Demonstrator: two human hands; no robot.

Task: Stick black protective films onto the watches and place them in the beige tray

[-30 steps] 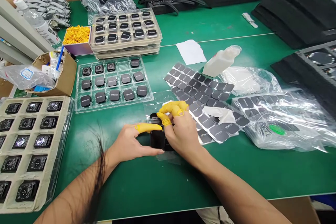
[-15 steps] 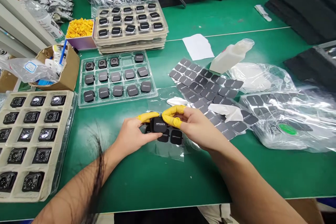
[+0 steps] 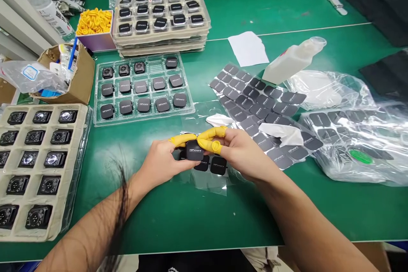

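Since the first picture, our right hand (image 3: 237,149) has moved right, off the black watch's (image 3: 195,151) face, and white words now show there. Our left hand (image 3: 161,159) has a narrow grip on the watch, over the middle of the counter (image 3: 159,225). Our right fingertips touch its far right corner; we cannot tell if they hold it. If a finger slips, we might drop it onto the black squares (image 3: 218,165).

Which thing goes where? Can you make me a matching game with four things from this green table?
1. Held black square
2. Blue stick
3. Green oval
4. Yellow heap

A. On clear plastic bag
B. In small purple-sided box
C. Between left hand and right hand
D. In brown cardboard box

Pairs: 1-C, 2-D, 3-A, 4-B
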